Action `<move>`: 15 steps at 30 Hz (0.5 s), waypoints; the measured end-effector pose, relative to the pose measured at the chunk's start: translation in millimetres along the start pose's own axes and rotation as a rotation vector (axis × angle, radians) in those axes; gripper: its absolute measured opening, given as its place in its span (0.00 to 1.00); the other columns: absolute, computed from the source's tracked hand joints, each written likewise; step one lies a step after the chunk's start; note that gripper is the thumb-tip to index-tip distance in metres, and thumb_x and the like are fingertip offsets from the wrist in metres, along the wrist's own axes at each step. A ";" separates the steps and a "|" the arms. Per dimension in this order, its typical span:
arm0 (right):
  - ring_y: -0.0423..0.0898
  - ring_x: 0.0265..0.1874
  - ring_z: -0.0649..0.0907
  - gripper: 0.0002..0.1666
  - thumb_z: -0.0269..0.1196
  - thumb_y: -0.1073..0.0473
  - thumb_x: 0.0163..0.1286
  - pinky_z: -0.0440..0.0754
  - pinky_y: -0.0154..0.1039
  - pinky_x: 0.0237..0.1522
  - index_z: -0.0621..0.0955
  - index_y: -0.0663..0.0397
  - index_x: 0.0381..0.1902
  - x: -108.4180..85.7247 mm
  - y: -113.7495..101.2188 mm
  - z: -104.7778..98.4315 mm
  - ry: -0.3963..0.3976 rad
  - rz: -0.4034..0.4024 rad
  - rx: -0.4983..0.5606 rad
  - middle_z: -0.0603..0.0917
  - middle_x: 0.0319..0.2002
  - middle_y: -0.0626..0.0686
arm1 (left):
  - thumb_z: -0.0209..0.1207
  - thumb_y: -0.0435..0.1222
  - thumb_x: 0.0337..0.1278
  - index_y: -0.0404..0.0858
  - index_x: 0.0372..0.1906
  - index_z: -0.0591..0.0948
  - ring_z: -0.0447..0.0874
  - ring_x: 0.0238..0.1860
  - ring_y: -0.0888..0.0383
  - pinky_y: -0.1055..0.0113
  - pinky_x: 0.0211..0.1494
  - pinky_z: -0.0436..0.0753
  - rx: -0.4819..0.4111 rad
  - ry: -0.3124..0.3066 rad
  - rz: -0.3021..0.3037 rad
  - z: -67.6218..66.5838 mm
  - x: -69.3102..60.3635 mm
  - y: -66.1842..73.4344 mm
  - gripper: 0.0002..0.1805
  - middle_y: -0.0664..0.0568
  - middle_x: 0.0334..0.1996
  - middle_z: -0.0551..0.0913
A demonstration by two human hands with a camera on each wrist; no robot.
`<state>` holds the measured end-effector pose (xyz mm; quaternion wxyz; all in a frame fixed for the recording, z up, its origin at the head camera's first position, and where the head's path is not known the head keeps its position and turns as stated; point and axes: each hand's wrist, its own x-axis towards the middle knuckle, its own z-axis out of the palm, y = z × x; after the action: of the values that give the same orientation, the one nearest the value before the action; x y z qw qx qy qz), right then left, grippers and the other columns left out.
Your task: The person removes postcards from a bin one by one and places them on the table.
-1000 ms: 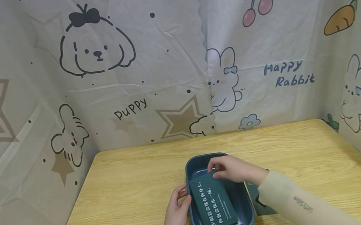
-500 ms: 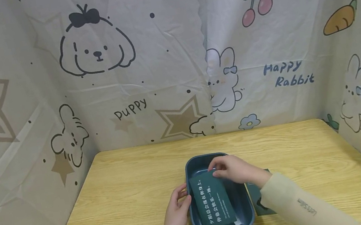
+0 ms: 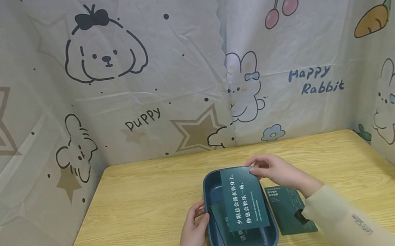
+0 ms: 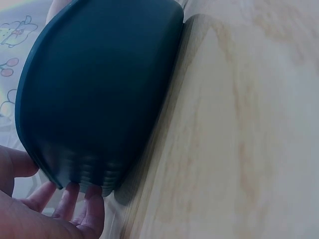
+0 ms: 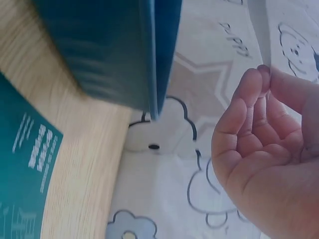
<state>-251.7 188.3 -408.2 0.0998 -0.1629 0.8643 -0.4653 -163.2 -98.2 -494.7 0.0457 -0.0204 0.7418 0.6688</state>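
A dark blue rectangular bin [image 3: 204, 182] stands on the table. At its left side my left hand [image 3: 193, 228] holds the bin, thumb at the rim and fingertips against the outer wall in the left wrist view. Between thumb and fingertips my right hand [image 3: 278, 171] pinches the top right corner of a dark green card [image 3: 243, 196] with white Chinese lettering, held up over the bin. In the right wrist view this card [image 5: 261, 30] appears nearly edge-on. Beneath it, another green card [image 3: 242, 241] lies in the bin, partly covered.
Just right of the bin lies a green card [image 3: 288, 208] on the wooden table [image 3: 148, 201], partly behind the right sleeve [image 3: 337, 208]. A pale curtain [image 3: 159, 81] with cartoon prints rises behind and beside the table.
My right hand has lifted the card upward and to the right, uncovering the card under it in the bin. More of the card on the table shows. My left hand has stayed put.
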 end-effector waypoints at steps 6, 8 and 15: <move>0.47 0.47 0.84 0.17 0.59 0.54 0.80 0.84 0.46 0.54 0.81 0.53 0.61 -11.3 11.1 -19.7 0.059 0.023 0.012 0.86 0.53 0.55 | 0.52 0.36 0.79 0.37 0.73 0.69 0.80 0.62 0.43 0.51 0.64 0.83 0.006 0.009 0.001 0.7 -0.1 0.2 0.24 0.37 0.63 0.74; 0.48 0.49 0.84 0.18 0.58 0.54 0.80 0.84 0.48 0.55 0.81 0.54 0.61 -14.7 14.7 -25.9 0.064 0.020 0.009 0.85 0.55 0.57 | 0.52 0.36 0.79 0.37 0.73 0.69 0.80 0.62 0.42 0.51 0.64 0.82 0.007 0.015 0.002 0.9 -0.1 0.4 0.24 0.37 0.64 0.74; 0.52 0.56 0.83 0.21 0.57 0.54 0.81 0.83 0.54 0.61 0.79 0.59 0.63 -27.8 30.4 -48.7 0.051 0.037 -0.013 0.84 0.58 0.59 | 0.52 0.36 0.78 0.37 0.73 0.69 0.81 0.62 0.43 0.51 0.64 0.82 0.005 0.017 0.001 1.4 -0.6 0.6 0.24 0.37 0.64 0.74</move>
<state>-247.5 252.0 -406.5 0.0851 -0.1359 0.8724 -0.4618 -162.6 -96.7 -494.3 0.0390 -0.0258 0.7437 0.6669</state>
